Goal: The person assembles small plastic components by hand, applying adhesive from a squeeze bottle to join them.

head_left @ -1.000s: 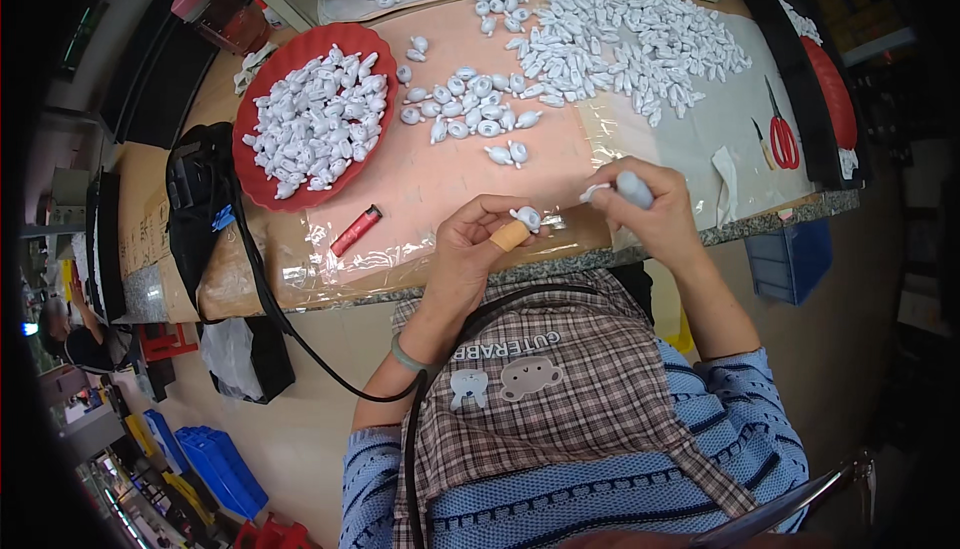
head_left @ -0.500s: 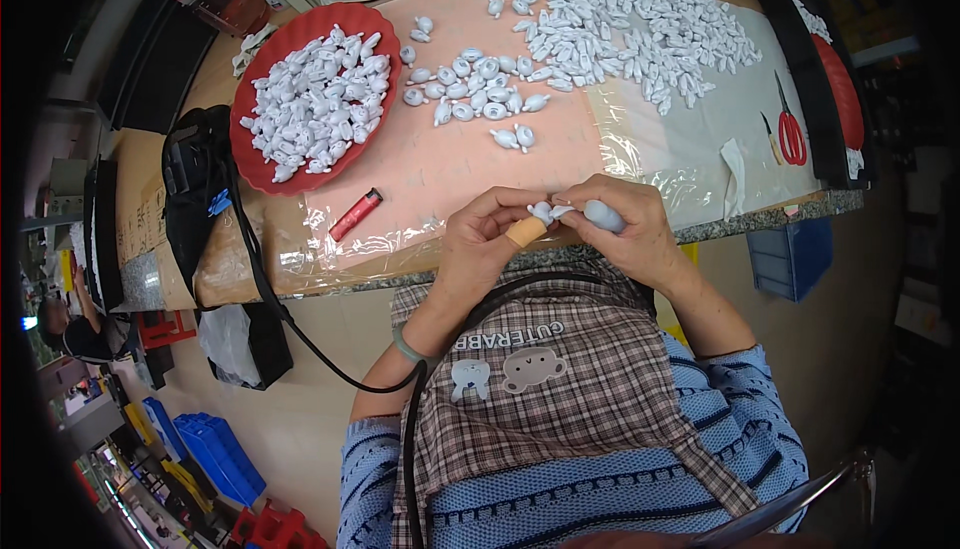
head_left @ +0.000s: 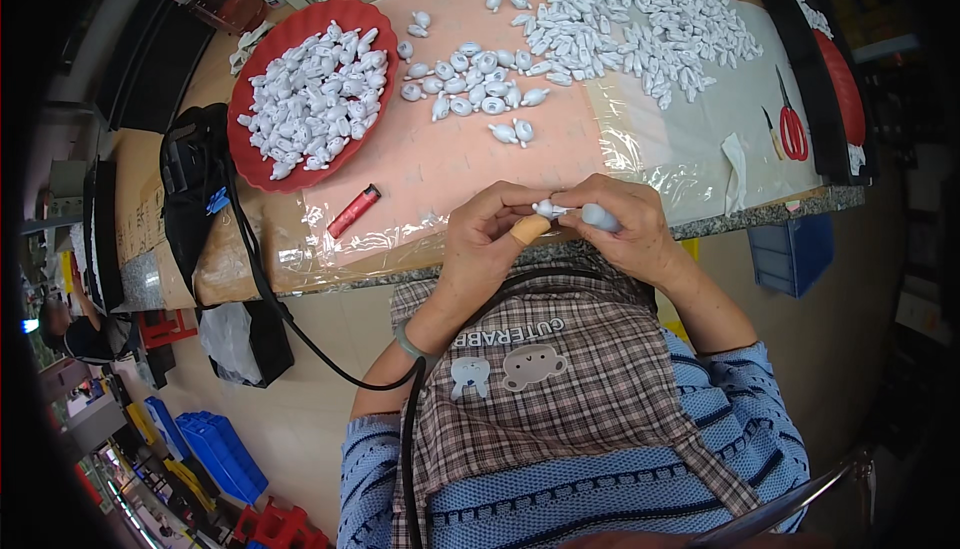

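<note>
My left hand (head_left: 488, 234) is closed, pinching a small white plastic piece (head_left: 543, 208) between thumb and fingers; a tan cover wraps the thumb. Close against it, my right hand (head_left: 628, 229) grips a pale grey, round-ended thing (head_left: 600, 217) that looks like a small squeeze bottle. A thin white tip points from the right hand toward the white piece, and whether they touch I cannot tell. Both hands are over the table's front edge. Beyond them, several rounded white parts (head_left: 493, 105) lie loose on the pink sheet.
A red scalloped bowl (head_left: 243, 154) heaped with white pieces stands at the left. Long white parts (head_left: 640, 29) spread over the back right. A red lighter (head_left: 355, 211), red-handled scissors (head_left: 793, 134) and a small knife (head_left: 772, 134) lie around. A black cable (head_left: 290, 324) hangs at the front left.
The pale grey thing has tipped slightly in my right fingers, and the left thumb has shifted a little at the white piece. Both hands stay in nearly the same place.
</note>
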The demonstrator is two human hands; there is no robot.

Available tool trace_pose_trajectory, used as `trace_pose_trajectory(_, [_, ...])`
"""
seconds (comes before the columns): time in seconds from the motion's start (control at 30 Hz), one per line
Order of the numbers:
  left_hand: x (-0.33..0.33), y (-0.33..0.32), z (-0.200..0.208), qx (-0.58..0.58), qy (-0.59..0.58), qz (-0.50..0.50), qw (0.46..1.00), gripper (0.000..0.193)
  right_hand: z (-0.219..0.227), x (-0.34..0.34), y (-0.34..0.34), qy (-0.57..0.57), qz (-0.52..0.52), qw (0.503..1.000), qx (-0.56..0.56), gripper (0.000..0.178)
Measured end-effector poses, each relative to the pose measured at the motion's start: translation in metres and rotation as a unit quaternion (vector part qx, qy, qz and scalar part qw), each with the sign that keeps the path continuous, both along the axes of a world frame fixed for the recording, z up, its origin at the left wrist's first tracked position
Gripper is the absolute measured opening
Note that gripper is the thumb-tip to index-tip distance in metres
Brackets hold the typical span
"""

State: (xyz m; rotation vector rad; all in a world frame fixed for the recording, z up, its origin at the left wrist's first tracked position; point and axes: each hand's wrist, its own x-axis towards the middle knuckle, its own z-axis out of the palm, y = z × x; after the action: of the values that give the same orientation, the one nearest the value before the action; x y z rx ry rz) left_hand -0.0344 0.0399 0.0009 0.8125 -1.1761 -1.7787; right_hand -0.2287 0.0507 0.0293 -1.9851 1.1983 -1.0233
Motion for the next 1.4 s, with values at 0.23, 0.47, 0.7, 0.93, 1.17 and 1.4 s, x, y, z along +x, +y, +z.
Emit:
trace_pose_trajectory(0.23, [0.001, -0.001, -0.004, 0.005, 0.003, -0.01, 1.0, 0.024, 0.0, -0.001, -0.001, -0.009, 0.003, 1.0, 0.019, 0.018])
trace_pose_trajectory(0.47, [0.002, -0.001, -0.005, 0.011, -0.001, -0.013, 1.0, 0.023, -0.001, 0.0, -0.001, -0.006, -0.006, 1.0, 0.029, 0.018])
trace_pose_trajectory(0.7, [0.002, -0.001, -0.007, -0.03, 0.008, -0.007, 1.0, 0.025, -0.003, -0.002, 0.0, -0.025, -0.015, 0.999, 0.046, 0.018])
trace_pose_trajectory(0.93, [0.003, 0.001, -0.003, -0.124, -0.044, 0.007, 0.991, 0.023, -0.004, 0.0, 0.007, -0.034, -0.011, 0.999, -0.004, 0.016])
trace_pose_trajectory(1.17, [0.002, 0.003, -0.003, -0.178, -0.068, 0.024, 0.981, 0.022, -0.006, 0.003, 0.01, -0.049, -0.021, 0.998, -0.025, 0.015])
trace_pose_trajectory(1.4, [0.0, 0.004, -0.004, -0.178, -0.077, 0.04, 0.98, 0.022, -0.012, 0.005, 0.01, -0.068, -0.036, 0.997, -0.013, 0.014])
